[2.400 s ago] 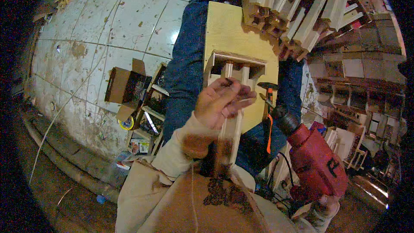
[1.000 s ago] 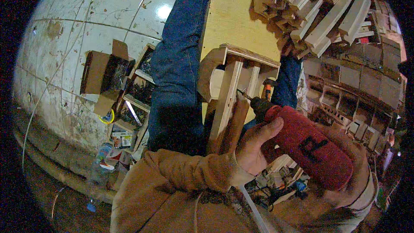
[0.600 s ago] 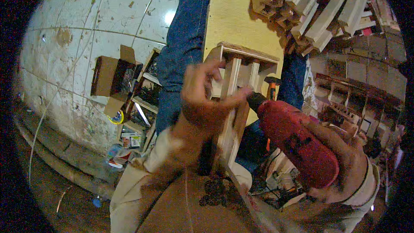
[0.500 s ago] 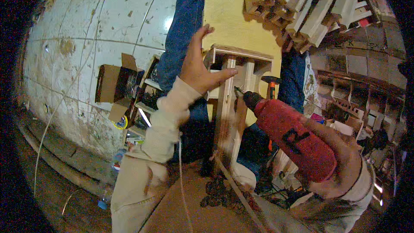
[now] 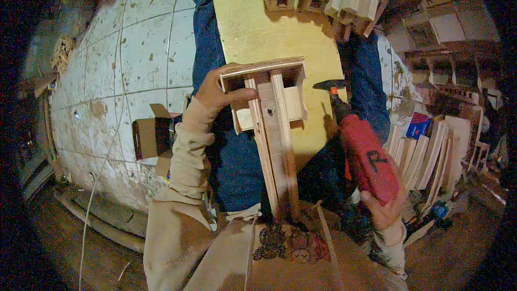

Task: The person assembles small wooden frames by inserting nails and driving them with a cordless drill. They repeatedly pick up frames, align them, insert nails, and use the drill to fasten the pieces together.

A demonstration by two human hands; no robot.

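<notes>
A wooden assembly [image 5: 274, 145], two long strips with a board between them and a box-like end, lies lengthwise in front of me. Its end rests over a yellow board [image 5: 274, 29] across my legs. My left hand [image 5: 222, 94] grips the box-like end at its left corner, thumb over the near side, some fingers hidden behind. A dark spot, a hole or a screw [image 5: 270, 111], marks the middle board. To the right of the assembly, my right hand [image 5: 385, 210] is wrapped around a red power drill [image 5: 366, 156], held apart from the wood. Its tip overlaps the hammer and is hard to make out.
A hammer [image 5: 333, 85] with an orange-and-dark handle lies on the board's right side. Stacked wooden pieces [image 5: 353, 0] stand at the far edge, with more wooden pieces [image 5: 425, 156] to the right. An open cardboard box [image 5: 151, 137] sits on the tiled floor [image 5: 145, 48] at left.
The drill has moved away from the wooden assembly, to the right. My left hand, earlier spread above the end, has closed around its left corner. The view has shifted too.
</notes>
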